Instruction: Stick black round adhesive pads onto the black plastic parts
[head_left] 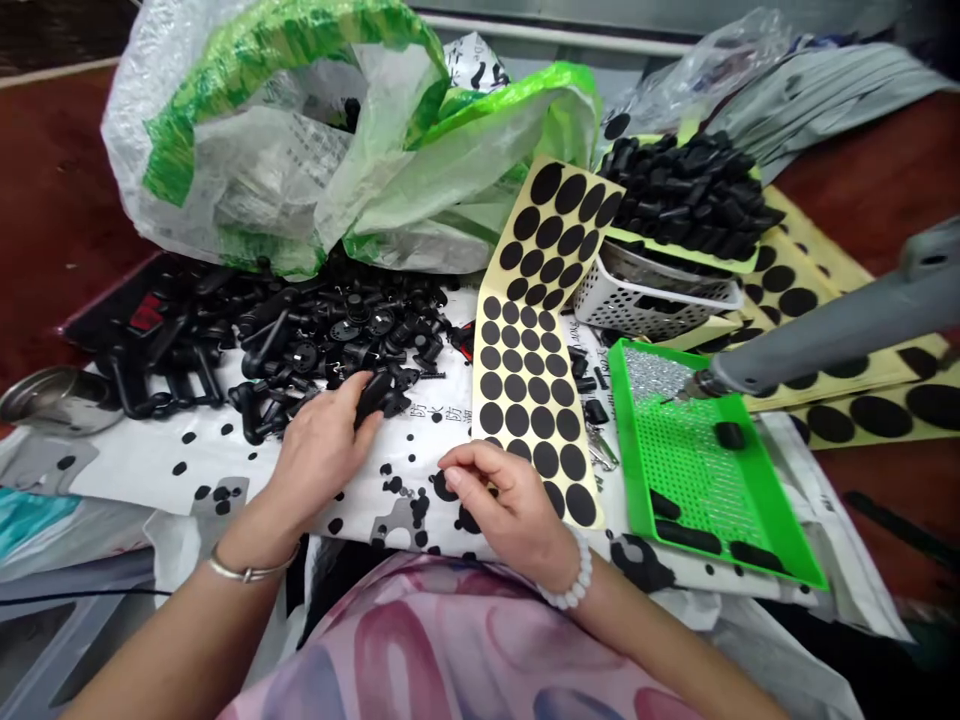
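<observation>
My left hand (322,450) is closed around a black plastic part (373,397) at the near right edge of a heap of black plastic parts (337,330). Thumb and index finger of my right hand (514,510) are pressed together in a pinch. What they hold, if anything, I cannot make out; a dark round spot shows just beside the fingertips. Partly behind that hand lies a pale yellow sheet (486,400) covered with rows of round black stickers (539,398).
A green tray (624,440) holds small silver pieces and several black parts. A grey tool (817,335) reaches over it. Behind stand a white basket (637,300) and a heap of black caps (682,190). Large plastic bags (262,170) fill the back; a metal bowl (60,400) stands left.
</observation>
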